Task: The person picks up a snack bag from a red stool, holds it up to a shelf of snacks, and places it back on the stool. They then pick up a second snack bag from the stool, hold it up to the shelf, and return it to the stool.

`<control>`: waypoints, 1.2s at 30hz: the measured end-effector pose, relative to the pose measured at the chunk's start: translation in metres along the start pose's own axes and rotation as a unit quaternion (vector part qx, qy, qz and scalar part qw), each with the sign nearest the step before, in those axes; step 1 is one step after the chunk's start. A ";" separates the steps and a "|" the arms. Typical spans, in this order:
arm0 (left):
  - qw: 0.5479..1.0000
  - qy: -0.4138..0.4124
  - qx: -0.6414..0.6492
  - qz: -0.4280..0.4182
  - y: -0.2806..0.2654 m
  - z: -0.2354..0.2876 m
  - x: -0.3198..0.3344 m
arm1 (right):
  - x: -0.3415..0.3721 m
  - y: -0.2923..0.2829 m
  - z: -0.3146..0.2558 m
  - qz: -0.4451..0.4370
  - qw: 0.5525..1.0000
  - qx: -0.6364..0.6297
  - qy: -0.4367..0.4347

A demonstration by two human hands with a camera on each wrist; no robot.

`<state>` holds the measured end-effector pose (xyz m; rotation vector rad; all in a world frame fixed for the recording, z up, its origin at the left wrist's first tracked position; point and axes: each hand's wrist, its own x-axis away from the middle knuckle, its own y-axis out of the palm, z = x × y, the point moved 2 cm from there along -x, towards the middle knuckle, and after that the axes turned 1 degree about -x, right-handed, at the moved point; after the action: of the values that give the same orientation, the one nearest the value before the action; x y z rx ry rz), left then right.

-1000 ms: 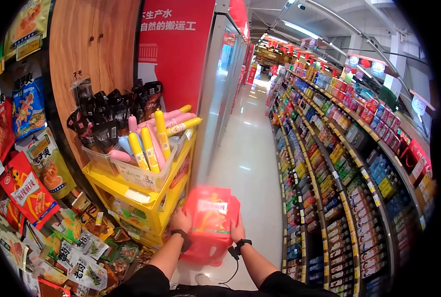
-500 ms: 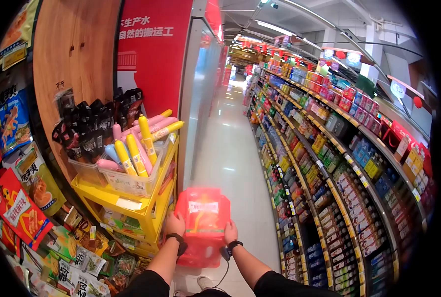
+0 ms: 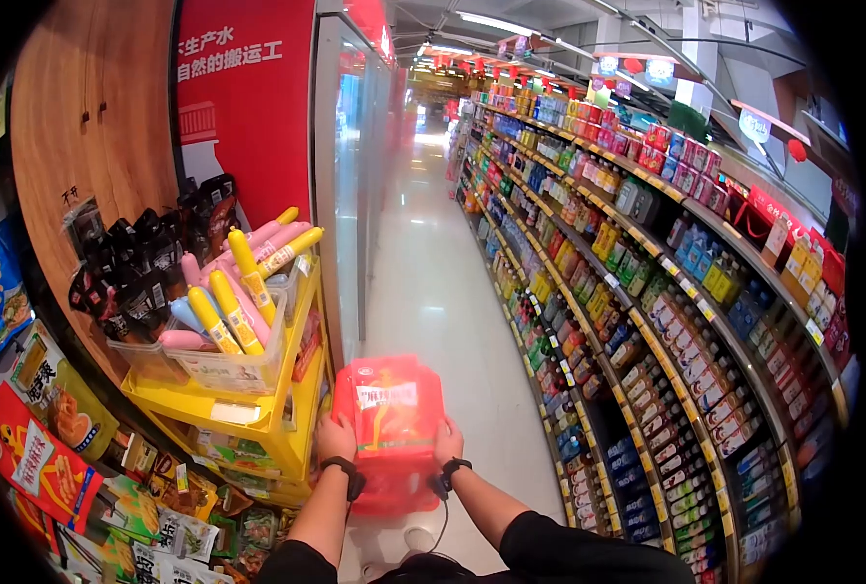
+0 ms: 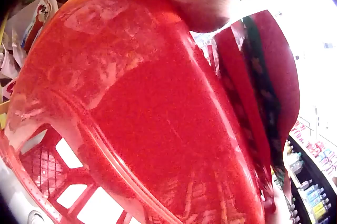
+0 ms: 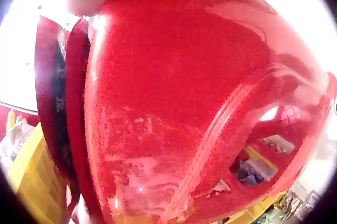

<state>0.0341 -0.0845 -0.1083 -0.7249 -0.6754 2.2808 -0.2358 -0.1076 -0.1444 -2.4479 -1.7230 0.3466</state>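
Observation:
In the head view a red plastic basket (image 3: 384,487) is held low in front of me, with a red snack bag (image 3: 389,409) lying on top of it. My left hand (image 3: 337,439) grips its left side and my right hand (image 3: 449,442) grips its right side. Slotted openings show in the basket wall (image 4: 142,97) in the left wrist view, where the palm presses near the rim. Red bags (image 4: 284,71) stick out beside that rim. From the right wrist the smooth basket side (image 5: 174,76) fills most of the view; the fingers of both hands are largely hidden there.
To the left stands a yellow rack (image 3: 282,419) with clear tubs of yellow and pink sausages (image 3: 221,316). Bagged snacks (image 3: 39,448) hang at the far left. A glass-door fridge (image 3: 348,175) flanks the aisle floor (image 3: 428,292); long drink shelves (image 3: 608,311) run along the right.
The rack, fridge and aisle have shifted left in the head view as it turns right. Both hands keep hold of the basket, which stays in front of me.

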 end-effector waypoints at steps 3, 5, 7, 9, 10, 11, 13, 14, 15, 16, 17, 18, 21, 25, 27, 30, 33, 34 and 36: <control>0.998 -0.039 0.008 -0.056 0.001 -0.001 -0.001 | 0.001 0.001 0.000 0.017 1.000 0.011 0.007; 0.998 -0.037 0.011 -0.053 0.002 -0.001 -0.002 | 0.001 0.001 -0.002 0.026 0.999 -0.015 0.015; 0.998 -0.034 0.014 -0.050 0.001 -0.001 -0.001 | 0.001 -0.001 -0.004 0.007 0.999 -0.012 0.037; 0.998 -0.028 0.024 -0.046 -0.001 0.001 -0.002 | 0.001 -0.001 -0.007 -0.012 0.998 -0.010 0.056; 0.998 -0.028 0.023 -0.047 -0.002 0.002 -0.001 | 0.002 -0.002 -0.013 -0.011 0.998 -0.026 0.057; 0.998 -0.026 0.021 -0.048 -0.003 0.003 0.000 | 0.004 -0.003 -0.018 -0.009 0.997 -0.043 0.058; 0.998 -0.022 0.018 -0.049 0.003 -0.002 -0.001 | 0.005 -0.002 -0.018 0.008 0.998 -0.050 0.039; 0.998 -0.026 0.022 -0.049 0.006 -0.005 -0.001 | 0.007 -0.001 -0.019 0.023 0.998 -0.056 0.020; 0.998 -0.031 0.027 -0.048 0.009 -0.008 -0.003 | 0.005 0.001 -0.014 0.022 0.998 -0.057 0.020; 0.998 -0.031 0.026 -0.047 0.008 -0.008 -0.004 | 0.001 0.003 -0.005 0.025 0.999 -0.044 0.014; 0.998 -0.030 0.019 -0.047 0.009 -0.007 -0.003 | -0.002 0.004 0.004 0.028 0.999 -0.031 0.008; 0.998 -0.028 0.012 -0.048 0.008 -0.006 -0.003 | -0.004 0.005 0.007 0.028 0.999 -0.031 0.009; 0.998 -0.031 0.016 -0.043 0.005 -0.003 -0.002 | -0.003 0.005 0.008 0.023 0.998 -0.041 0.030; 0.998 -0.043 0.018 -0.050 0.008 -0.009 0.001 | 0.000 0.001 -0.003 0.001 0.996 -0.070 0.058; 1.000 0.015 0.014 0.010 0.010 -0.009 -0.002 | -0.003 0.003 0.005 -0.017 0.992 -0.088 0.089; 1.000 0.009 0.008 0.006 0.010 -0.009 -0.002 | -0.005 0.005 0.011 -0.002 0.997 -0.047 0.056; 0.998 -0.035 0.024 -0.050 0.004 -0.003 -0.002 | -0.002 0.003 0.003 0.001 0.997 -0.058 0.058; 0.998 -0.036 0.024 -0.050 0.001 0.000 -0.002 | -0.003 0.003 0.003 0.005 0.997 -0.052 0.049; 0.998 -0.042 0.019 -0.051 -0.002 0.002 0.000 | -0.002 0.003 0.004 0.007 0.998 -0.045 0.040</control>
<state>0.0334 -0.0839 -0.1053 -0.5664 -0.6906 2.2336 -0.2350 -0.1107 -0.1488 -2.4997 -1.7261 0.1720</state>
